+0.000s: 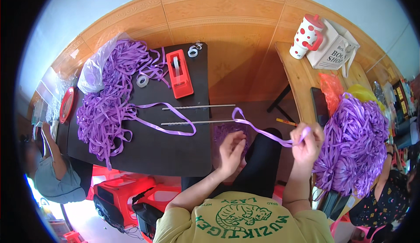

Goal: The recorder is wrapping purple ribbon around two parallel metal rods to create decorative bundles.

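A purple ribbon strap (pixel 267 134) runs from the tip of the nearer of two thin metal rods (pixel 201 122) to my right hand (pixel 307 143), whose fingers are pinched on it. The ribbon bends in a loop around that rod's end. My left hand (pixel 232 152) hovers below the rod tips, its fingers loosely curved and apart, with nothing visible in it. Both rods stick out past the right edge of the black table (pixel 170 151). Another length of purple ribbon (pixel 186 132) loops over the rods from a large heap of purple ribbon (pixel 103 116) at the left.
On the black table are a red tape dispenser (pixel 179 74), tape rolls (pixel 142 81) and a plastic bag (pixel 93 70). The wooden table (pixel 292 66) at right bears another purple ribbon heap (pixel 354 142), a phone (pixel 320 106), a spotted tumbler (pixel 305 37) and a tote bag (pixel 329 50). People sit on both sides.
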### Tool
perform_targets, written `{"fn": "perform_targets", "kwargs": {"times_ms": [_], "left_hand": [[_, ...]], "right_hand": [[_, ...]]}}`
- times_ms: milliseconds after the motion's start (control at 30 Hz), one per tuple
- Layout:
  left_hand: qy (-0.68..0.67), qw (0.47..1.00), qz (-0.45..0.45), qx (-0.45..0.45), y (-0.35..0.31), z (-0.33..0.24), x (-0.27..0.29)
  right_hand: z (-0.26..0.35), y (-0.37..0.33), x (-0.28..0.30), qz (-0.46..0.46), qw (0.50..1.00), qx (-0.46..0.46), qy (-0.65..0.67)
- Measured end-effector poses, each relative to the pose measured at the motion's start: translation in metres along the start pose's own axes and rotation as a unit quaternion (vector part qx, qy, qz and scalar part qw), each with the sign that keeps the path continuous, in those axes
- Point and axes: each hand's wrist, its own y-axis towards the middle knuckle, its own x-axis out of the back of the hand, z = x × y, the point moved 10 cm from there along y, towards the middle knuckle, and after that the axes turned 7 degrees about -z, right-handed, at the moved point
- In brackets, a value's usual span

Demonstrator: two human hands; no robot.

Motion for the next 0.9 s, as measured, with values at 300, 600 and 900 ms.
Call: {"fn": "perform_targets", "kwargs": {"times_ms": [300,600,900], "left_hand": [[-0.057,0.929,0.340,0.134,-0.035,-0.020,-0.090],[-0.279,0.881,0.232,0.303,-0.039,0.093,0.011],[-0.087,0.944,0.209,0.241,-0.032,0.078,0.011]], "right_hand": [[-0.034,-0.019,-0.040,0.193,0.874,-0.122,-0.428],[-0.070,0.004,0.067,-0.078,0.964,-0.255,0.016],[-0.086,-0.015,0.001,0.197,0.824,0.030,-0.531]]}}
